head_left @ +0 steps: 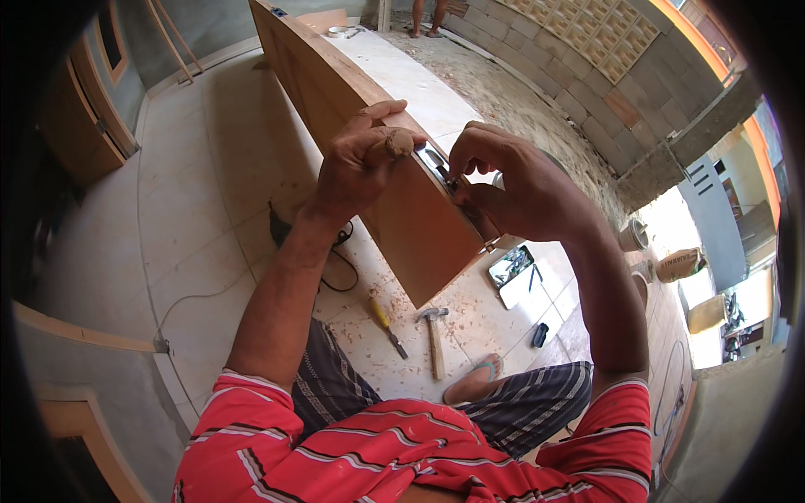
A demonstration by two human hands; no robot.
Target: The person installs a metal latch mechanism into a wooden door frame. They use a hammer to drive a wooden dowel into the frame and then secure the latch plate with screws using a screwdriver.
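L hand [352, 172] up at top edge of wooden panel [423, 243], forefinger out, rest curled; brown rounded end pokes out there, handle or thumb, can't tell. R hand [520, 189] on opp. side, thumb & fingertips bunched close at metal fitting [433, 159]; pinched item, if any, too small to tell. Fitting lies along panel's narrow upper edge, nr its close end.

Technique (judgement): steady panel w/ L hand, keep fitting flush & sq. to edge, seat small parts straight by fingertip, no forcing.

Materials: panel flat, smooth, orange-brown; fitting shiny, long, narrow. Floor [189, 210] = pale glossy tile, curly shavings strewn. On floor off panel's near bottom corner: hammer [436, 348], pale wood handle; chisel [381, 318], yellow handle.
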